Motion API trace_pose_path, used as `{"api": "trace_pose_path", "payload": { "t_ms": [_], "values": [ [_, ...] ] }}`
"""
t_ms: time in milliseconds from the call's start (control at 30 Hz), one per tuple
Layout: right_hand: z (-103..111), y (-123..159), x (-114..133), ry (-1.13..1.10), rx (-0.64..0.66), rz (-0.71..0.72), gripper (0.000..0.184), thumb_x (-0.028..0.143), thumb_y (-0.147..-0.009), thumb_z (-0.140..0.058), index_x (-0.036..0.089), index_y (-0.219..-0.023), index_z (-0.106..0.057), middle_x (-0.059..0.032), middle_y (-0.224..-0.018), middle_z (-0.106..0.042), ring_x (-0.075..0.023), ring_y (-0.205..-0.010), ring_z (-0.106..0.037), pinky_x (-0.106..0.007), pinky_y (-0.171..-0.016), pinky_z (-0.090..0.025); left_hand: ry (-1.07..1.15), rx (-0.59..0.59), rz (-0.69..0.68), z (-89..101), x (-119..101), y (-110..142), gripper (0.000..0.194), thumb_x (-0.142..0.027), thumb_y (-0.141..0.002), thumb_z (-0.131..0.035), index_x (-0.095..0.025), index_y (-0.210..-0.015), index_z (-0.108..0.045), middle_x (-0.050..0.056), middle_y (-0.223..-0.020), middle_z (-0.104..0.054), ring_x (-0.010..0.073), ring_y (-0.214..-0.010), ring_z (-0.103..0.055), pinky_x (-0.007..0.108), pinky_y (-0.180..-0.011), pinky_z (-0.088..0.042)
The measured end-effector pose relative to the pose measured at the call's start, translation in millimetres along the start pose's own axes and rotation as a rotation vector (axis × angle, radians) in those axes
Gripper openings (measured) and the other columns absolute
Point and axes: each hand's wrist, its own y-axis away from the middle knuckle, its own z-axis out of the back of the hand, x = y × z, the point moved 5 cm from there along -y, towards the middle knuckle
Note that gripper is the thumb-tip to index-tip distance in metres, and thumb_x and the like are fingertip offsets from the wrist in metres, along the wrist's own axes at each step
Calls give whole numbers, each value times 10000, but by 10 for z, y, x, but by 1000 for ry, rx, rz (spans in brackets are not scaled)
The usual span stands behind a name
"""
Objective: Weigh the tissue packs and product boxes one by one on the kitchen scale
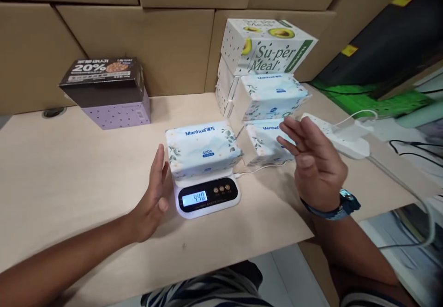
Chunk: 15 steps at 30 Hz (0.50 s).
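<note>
1. A tissue pack point(204, 147) lies fully on the scale point(209, 201), just in from the front edge of the bench point(86, 173); the lit display reads 4.40.
2. The left hand point(148, 210) is open, empty and just beside that pack.
3. The right hand point(318, 173) is loosely open, holding nothing, near the lower pack point(261, 143); contact is hard to judge.
4. That pack and the upper pack point(273, 95) are stacked off the scale.
5. An avocado-print box point(270, 48) stands behind, towards the back edge; a black box point(104, 74) sits towards the back left corner.
</note>
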Motion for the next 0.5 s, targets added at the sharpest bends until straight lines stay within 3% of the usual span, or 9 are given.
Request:
{"api": "trace_pose_path", "payload": {
  "t_ms": [100, 200, 500],
  "values": [
    [50, 22, 8, 4, -186, -12, 538, 485, -1077, -645, 538, -1609, -585, 45, -1695, -614, -311, -1578, -609, -571, -1257, -609, -7, -39, 23, 30, 34, -14, 953, -871, -1028, -430, -525, -1803, 3, -199, -1913, 158, 382, -1794, 226, 645, -1492, 120],
    [8, 63, 19, -2, -212, 8, 575, 504, -1050, -698, 561, -1608, -573, 62, -1726, -570, -314, -1588, -599, -581, -1284, -584, -26, -44, 61, 24, 36, -28, 934, -888, -1022, -406, -564, -1789, 17, -231, -1901, 179, 369, -1789, 249, 642, -1487, 139],
    [-152, 165, 1, 25, -19, 70, 670, 451, -1051, -703, 495, -1686, -495, -10, -1684, -630, -273, -1431, -733, -464, -1081, -731, -171, -109, 14, 25, 44, 15, 896, -858, -1050, -361, -574, -1776, 81, -222, -1881, 262, 347, -1793, 240, 647, -1489, 86]
  ]
}}
